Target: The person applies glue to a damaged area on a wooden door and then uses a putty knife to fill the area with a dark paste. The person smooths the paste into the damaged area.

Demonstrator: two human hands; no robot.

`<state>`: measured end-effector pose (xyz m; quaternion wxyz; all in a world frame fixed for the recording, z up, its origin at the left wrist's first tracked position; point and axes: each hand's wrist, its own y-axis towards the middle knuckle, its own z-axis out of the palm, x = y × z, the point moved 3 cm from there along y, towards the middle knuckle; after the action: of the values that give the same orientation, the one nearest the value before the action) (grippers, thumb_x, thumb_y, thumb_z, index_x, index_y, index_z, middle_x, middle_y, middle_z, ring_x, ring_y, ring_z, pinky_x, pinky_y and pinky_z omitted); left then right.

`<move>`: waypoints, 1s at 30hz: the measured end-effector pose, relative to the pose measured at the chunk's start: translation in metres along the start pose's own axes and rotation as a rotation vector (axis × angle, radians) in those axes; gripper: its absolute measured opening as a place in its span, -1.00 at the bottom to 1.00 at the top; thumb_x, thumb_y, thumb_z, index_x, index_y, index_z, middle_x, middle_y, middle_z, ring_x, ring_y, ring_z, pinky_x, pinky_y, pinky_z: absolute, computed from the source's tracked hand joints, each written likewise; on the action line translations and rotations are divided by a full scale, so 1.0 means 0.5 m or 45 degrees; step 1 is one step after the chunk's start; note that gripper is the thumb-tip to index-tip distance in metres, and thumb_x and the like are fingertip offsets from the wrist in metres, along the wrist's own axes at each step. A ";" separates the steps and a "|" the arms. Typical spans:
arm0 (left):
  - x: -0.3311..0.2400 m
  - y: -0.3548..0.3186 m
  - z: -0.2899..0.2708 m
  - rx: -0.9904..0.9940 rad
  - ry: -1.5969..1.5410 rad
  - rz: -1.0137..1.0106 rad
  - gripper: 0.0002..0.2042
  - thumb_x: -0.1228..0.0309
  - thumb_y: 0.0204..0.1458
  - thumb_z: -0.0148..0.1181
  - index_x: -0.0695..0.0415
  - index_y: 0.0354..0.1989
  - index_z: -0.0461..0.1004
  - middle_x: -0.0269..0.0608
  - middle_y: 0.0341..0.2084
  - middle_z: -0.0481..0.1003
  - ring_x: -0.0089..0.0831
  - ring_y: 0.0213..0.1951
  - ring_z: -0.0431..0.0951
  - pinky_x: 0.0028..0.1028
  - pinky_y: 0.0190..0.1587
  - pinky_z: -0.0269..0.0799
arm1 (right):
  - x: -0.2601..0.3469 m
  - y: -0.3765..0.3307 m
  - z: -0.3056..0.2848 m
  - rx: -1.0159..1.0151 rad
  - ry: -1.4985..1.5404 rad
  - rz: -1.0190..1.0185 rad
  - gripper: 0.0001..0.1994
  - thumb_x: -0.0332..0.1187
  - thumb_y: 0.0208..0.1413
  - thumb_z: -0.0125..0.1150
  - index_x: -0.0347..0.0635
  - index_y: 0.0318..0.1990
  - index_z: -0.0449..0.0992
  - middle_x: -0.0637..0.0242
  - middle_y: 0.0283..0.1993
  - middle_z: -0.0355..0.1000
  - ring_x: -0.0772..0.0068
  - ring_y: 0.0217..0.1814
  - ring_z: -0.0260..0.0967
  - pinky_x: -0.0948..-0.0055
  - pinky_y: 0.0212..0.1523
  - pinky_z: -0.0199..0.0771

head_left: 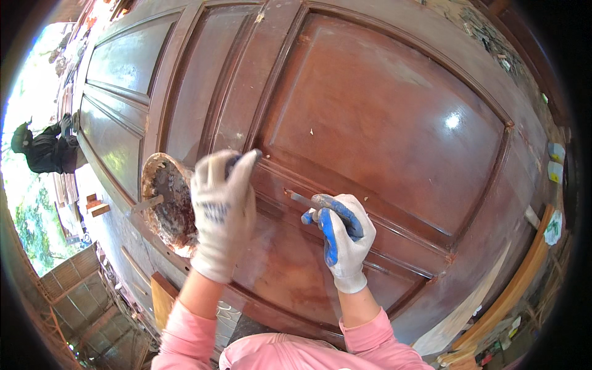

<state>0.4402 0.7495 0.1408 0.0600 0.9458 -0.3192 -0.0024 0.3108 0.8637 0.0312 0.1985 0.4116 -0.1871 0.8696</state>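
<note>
A large reddish-brown panelled wooden door (382,117) lies flat before me. My right hand (342,237), in a white glove with blue fingertips, grips a thin metal scraper (302,199) whose blade rests against the moulding groove of a panel. My left hand (223,209), in a white glove, is held above the door with its fingers bunched near the same moulding. Whether they pinch anything I cannot tell. Just left of that hand sits a crusted round bowl (165,203) of brown filler with a flat tool (147,203) lying in it.
A person in dark clothes (46,151) stands at the far left beyond the door. Small wood blocks (95,206) lie by the door's left edge. A pale wooden plank (518,277) lies along the right side, with scraps and debris on the ground.
</note>
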 end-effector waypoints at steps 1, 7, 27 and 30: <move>0.020 0.017 -0.013 0.037 0.058 0.009 -0.53 0.61 0.02 0.14 0.02 0.15 0.57 -0.04 -0.03 0.45 -0.01 0.06 0.44 -0.10 0.16 0.35 | -0.003 -0.003 0.007 -0.002 0.023 0.011 -0.82 -0.65 0.27 0.15 -0.48 -0.07 0.64 0.15 -0.15 0.55 0.41 -0.23 0.60 0.49 -0.18 0.62; 0.082 0.093 0.004 0.325 0.215 0.241 -0.65 0.53 0.05 0.20 -0.12 0.00 0.64 -0.18 -0.15 0.45 -0.13 -0.06 0.47 -0.16 -0.01 0.42 | -0.002 -0.001 0.005 -0.032 0.021 0.032 -0.83 -0.64 0.28 0.15 -0.48 -0.08 0.64 0.17 -0.14 0.55 0.43 -0.24 0.59 0.48 -0.21 0.61; 0.076 0.141 0.025 0.484 0.254 0.582 -0.84 0.56 -0.05 0.30 0.04 -0.28 0.62 -0.16 -0.25 0.48 -0.16 -0.11 0.54 -0.23 -0.06 0.52 | -0.009 -0.003 0.013 -0.012 -0.028 0.009 -0.83 -0.61 0.29 0.19 -0.47 -0.06 0.64 0.17 -0.10 0.57 0.43 -0.22 0.58 0.50 -0.20 0.58; 0.066 0.127 0.024 0.628 0.310 0.498 -0.85 0.48 0.05 0.26 0.05 -0.21 0.65 -0.16 -0.17 0.52 -0.20 -0.04 0.55 -0.27 0.02 0.51 | -0.013 -0.002 0.010 -0.024 -0.012 -0.006 -0.84 -0.61 0.29 0.19 -0.47 -0.06 0.64 0.18 -0.10 0.57 0.44 -0.23 0.58 0.51 -0.20 0.57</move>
<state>0.4273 0.6782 0.1374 -0.1336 0.8460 -0.4760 0.1994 0.3182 0.8611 0.0292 0.2037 0.4141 -0.1953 0.8654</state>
